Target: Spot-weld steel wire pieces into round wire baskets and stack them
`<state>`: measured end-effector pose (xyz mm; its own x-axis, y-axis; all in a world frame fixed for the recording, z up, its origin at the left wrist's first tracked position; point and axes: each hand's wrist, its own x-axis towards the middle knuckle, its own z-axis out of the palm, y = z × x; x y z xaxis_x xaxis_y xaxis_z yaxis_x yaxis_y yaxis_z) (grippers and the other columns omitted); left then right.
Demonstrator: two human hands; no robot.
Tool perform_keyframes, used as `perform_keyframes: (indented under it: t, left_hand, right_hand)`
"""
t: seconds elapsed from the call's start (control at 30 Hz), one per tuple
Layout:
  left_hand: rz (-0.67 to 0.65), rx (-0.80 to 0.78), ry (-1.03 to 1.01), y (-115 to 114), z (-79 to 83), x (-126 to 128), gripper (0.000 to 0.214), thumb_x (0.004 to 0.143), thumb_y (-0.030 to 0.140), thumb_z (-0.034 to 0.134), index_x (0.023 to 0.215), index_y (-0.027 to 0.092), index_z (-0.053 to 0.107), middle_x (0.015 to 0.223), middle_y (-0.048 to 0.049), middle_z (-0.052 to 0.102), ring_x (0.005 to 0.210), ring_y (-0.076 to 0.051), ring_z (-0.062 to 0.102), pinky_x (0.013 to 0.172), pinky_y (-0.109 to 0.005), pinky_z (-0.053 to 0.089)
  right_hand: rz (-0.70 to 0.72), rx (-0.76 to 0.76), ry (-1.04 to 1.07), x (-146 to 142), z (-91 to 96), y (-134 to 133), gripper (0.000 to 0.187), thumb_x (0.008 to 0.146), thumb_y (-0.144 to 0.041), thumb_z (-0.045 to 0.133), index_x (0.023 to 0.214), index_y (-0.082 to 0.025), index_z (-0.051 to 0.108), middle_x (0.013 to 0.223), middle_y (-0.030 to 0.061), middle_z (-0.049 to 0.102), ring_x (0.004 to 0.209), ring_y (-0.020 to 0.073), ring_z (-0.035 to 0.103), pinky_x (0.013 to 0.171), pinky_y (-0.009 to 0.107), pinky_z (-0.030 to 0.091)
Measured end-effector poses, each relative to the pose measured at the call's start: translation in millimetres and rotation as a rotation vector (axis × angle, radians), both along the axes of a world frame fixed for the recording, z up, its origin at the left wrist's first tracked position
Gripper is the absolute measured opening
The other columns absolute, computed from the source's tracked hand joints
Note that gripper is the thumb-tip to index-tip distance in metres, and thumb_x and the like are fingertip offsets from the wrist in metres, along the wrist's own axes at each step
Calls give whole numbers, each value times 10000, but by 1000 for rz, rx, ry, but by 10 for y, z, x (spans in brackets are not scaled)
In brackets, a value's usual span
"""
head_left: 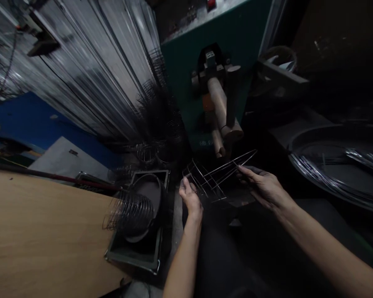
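A small wire frame of crossed thin metal rods is held between both my hands, just below the copper-coloured arms of a green welding machine. My left hand pinches the frame's left edge with closed fingers. On the right end, my right hand grips the rods, fingers closed around them.
A dark square tray with a stack of wire rings sits to the left, beside a wooden tabletop. More wire rings hang behind it. A large round pan holding wire lies at the right. Corrugated metal sheeting stands behind.
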<state>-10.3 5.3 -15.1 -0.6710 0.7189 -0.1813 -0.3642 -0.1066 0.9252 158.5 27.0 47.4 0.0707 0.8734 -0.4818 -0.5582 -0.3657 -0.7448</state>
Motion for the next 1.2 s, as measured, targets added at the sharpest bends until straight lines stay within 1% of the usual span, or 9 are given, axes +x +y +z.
perform_keyframes:
  t: [0.2, 0.33, 0.5, 0.67, 0.77, 0.9, 1.0, 1.1, 1.2]
  left_hand:
    - [-11, 16, -24, 47, -15, -46, 529, 698, 646, 648, 846, 141, 593, 477, 116, 226, 409, -29, 206, 413, -171, 147]
    - [-23, 22, -23, 93, 1, -78, 557, 693, 654, 645, 892, 135, 607, 471, 119, 222, 406, -32, 194, 406, -172, 141]
    - [-40, 17, -45, 117, 88, -126, 565, 690, 623, 665, 948, 123, 630, 479, 118, 218, 403, -28, 195, 408, -175, 137]
    - [-63, -11, -88, 84, 186, -147, 503, 711, 557, 674, 961, 122, 646, 479, 115, 241, 402, -25, 214, 415, -174, 141]
    - [-54, -14, -123, 81, 185, -151, 477, 715, 530, 681, 967, 127, 645, 479, 120, 229, 398, -23, 208, 417, -176, 138]
    - [-37, 21, -152, 134, 143, -178, 502, 681, 530, 709, 963, 120, 642, 484, 125, 222, 402, -22, 207, 425, -180, 147]
    - [-14, 39, -138, 183, 142, -196, 514, 674, 544, 708, 949, 115, 644, 485, 124, 220, 399, -24, 207, 425, -183, 144]
    - [5, 19, -149, 205, 190, -196, 491, 675, 542, 712, 923, 125, 634, 491, 123, 236, 397, -25, 227, 428, -178, 174]
    - [0, -10, -169, 205, 258, -187, 448, 720, 533, 681, 911, 133, 623, 499, 118, 248, 396, -28, 243, 431, -177, 196]
  right_hand:
    - [2, 7, -25, -61, -3, 55, 208, 570, -174, 849, 693, -133, 687, 658, 28, 631, 551, 74, 572, 451, 113, 464]
    - [-9, -31, -33, -94, 30, 101, 204, 568, -161, 850, 671, -147, 674, 649, 27, 631, 545, 79, 574, 435, 112, 476]
    - [35, 21, -108, -107, 0, 176, 180, 596, -212, 829, 677, -182, 671, 669, 48, 649, 568, 135, 608, 422, 180, 514]
    - [36, 74, -104, -110, -56, 186, 112, 686, -216, 776, 696, -186, 668, 736, 57, 671, 659, 149, 648, 483, 182, 539]
    - [27, 36, -86, -79, -23, 132, 114, 706, -226, 781, 711, -179, 677, 751, 56, 673, 658, 138, 644, 484, 163, 533]
    - [-61, -68, -17, -17, 55, 65, 111, 696, -155, 786, 669, -160, 678, 698, 27, 643, 594, 76, 594, 459, 98, 483]
    - [-91, -94, 14, 15, 82, 54, 99, 694, -130, 774, 662, -161, 686, 695, 21, 640, 592, 70, 579, 449, 99, 471]
    - [-39, -61, -32, 20, 74, 5, 100, 668, -187, 792, 668, -166, 695, 693, 24, 642, 582, 72, 570, 451, 114, 459]
    - [121, 110, -249, -12, 88, -148, 216, 638, -346, 810, 685, -168, 697, 641, 25, 628, 510, 86, 533, 434, 164, 440]
